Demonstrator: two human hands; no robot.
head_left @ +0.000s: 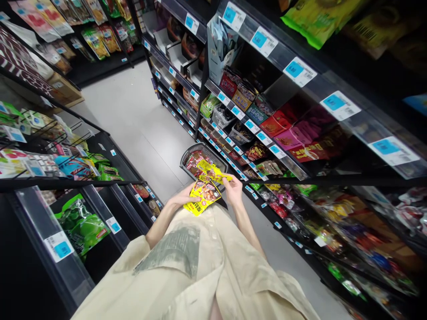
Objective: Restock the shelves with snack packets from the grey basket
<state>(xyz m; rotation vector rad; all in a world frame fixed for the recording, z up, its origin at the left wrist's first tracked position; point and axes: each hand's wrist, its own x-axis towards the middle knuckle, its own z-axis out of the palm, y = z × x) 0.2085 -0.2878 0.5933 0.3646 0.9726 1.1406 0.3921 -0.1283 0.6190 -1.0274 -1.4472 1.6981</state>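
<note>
Yellow packets [204, 199] were held before a dark basket [217, 159].
In the head view, the overlapping yellow packets were gripped in the left hand [181, 197], close to the shirt [220, 253]; a separate yellow pack [210, 170] was pinched at its end by the right hand [234, 189], overlapping the basket, where red packages [192, 162] were seen.

the yellow packets [207, 194] are glossy plastic film, lightly creased and catching the light. the basket [218, 159] looks like matt dark plastic, its wall pierced. the shirt [243, 262] is soft, matt cloth with wrinkles. smooth floor tiles [130, 115] carry a faint sheen; the shelf strip [281, 54] is shiny, see-through plastic over a dark backing.
</note>
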